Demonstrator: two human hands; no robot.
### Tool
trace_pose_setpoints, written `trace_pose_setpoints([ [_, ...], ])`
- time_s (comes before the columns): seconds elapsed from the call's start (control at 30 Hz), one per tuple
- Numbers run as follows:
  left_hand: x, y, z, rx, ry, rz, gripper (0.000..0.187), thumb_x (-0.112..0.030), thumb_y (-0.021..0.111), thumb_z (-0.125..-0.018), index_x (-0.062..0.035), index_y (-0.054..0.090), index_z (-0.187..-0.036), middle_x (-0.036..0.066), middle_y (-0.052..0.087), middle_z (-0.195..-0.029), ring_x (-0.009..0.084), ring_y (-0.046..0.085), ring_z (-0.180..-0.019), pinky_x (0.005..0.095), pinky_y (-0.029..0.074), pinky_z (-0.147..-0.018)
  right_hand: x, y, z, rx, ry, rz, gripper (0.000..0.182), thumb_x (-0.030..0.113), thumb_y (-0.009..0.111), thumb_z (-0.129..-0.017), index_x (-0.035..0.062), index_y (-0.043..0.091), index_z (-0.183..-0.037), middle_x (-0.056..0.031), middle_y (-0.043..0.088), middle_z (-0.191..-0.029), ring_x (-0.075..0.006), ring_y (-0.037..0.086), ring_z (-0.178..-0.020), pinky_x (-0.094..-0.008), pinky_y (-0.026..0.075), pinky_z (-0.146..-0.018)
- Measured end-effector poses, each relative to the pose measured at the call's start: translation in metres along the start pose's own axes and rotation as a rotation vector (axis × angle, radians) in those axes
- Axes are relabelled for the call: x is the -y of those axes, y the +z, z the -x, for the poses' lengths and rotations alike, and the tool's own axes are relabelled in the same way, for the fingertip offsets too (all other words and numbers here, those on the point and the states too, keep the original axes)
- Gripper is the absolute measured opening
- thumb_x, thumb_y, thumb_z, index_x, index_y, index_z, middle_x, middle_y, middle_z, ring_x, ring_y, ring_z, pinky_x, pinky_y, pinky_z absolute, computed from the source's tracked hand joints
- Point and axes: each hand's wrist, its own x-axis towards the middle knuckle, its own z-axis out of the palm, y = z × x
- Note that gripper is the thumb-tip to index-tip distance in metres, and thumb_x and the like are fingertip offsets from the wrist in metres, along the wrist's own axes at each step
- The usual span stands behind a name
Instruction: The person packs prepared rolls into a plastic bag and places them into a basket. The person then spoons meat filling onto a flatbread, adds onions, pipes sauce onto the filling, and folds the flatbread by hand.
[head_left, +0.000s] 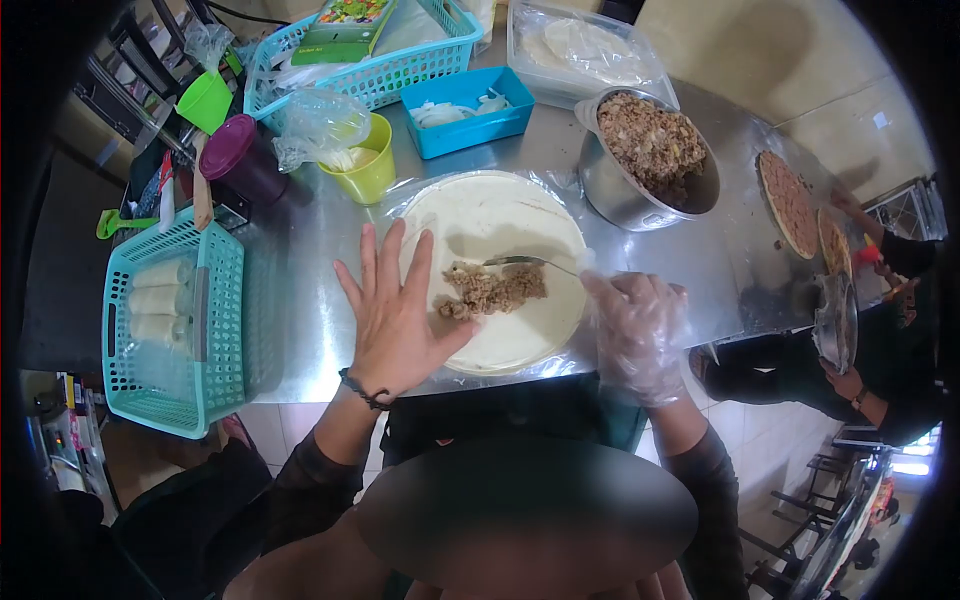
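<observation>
A round sheet of pale dough [510, 345] lies on clear plastic on the metal table. Brown minced filling [500, 289] forms a short strip across its middle. My left hand [393, 310], bare and with a dark bracelet at the wrist, is spread over the left part of the dough, its thumb beside the filling. In a clear plastic glove, my right hand [640, 325] is closed round the handle of a metal spoon [530, 261] at the dough's right edge. The spoon's head reaches over the top of the filling.
A steel pot [622, 190] of filling stands at the back right, before a plastic box [590, 95]. Behind the dough are a blue tray [468, 137] and yellow cup [368, 180]. A turquoise basket [222, 330] holds rolls, left. Another person [880, 330] works at right.
</observation>
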Motion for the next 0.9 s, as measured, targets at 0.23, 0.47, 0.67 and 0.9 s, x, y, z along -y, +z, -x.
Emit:
trace_pose_setpoints([
  [0.23, 0.020, -0.006, -0.005, 0.078, -0.009, -0.061, 0.091, -0.040, 0.078, -0.060, -0.0034, 0.038, -0.133, 0.023, 0.022, -0.142, 0.0450, 0.010, -0.134, 0.0664, 0.007, -0.101, 0.006, -0.007, -0.016, 0.041, -0.040, -0.030, 0.037, 0.005, 0.062, -0.064, 0.0169, 0.066, -0.098, 0.0000, 0.054, -0.081, -0.0187, 0.053, -0.070, -0.0354, 0.038, -0.063],
  [0.47, 0.026, -0.001, -0.009, 0.027, 0.159, 0.035, 0.084, -0.034, 0.077, -0.059, -0.0104, 0.043, -0.133, 0.019, 0.022, -0.145, 0.0453, 0.008, -0.135, 0.0653, 0.006, -0.102, -0.079, -0.056, -0.038, -0.151, 0.286, 0.308, 0.021, 0.005, 0.058, -0.073, 0.0152, 0.067, -0.089, -0.0030, 0.055, -0.075, -0.0216, 0.055, -0.070, -0.0376, 0.040, -0.064],
  [0.67, 0.021, -0.006, -0.006, -0.021, 0.230, 0.100, 0.080, -0.035, 0.077, -0.059, -0.0112, 0.047, -0.129, 0.018, 0.024, -0.144, 0.0455, 0.009, -0.135, 0.0637, 0.006, -0.103, -0.116, -0.027, -0.049, -0.083, 0.092, 0.402, 0.015, 0.007, 0.054, -0.077, 0.0147, 0.066, -0.083, -0.0073, 0.056, -0.068, -0.0266, 0.057, -0.066, -0.0406, 0.043, -0.061],
  [0.9, 0.028, -0.002, -0.004, -0.064, 0.218, 0.148, 0.076, -0.036, 0.077, -0.060, -0.0106, 0.049, -0.127, 0.019, 0.026, -0.142, 0.0451, 0.012, -0.134, 0.0631, 0.008, -0.103, -0.125, -0.023, -0.049, 0.070, 0.066, 0.330, 0.015, 0.015, 0.054, -0.075, 0.0116, 0.061, -0.088, -0.0112, 0.060, -0.095, -0.0275, 0.057, -0.092, -0.0460, 0.042, -0.084],
])
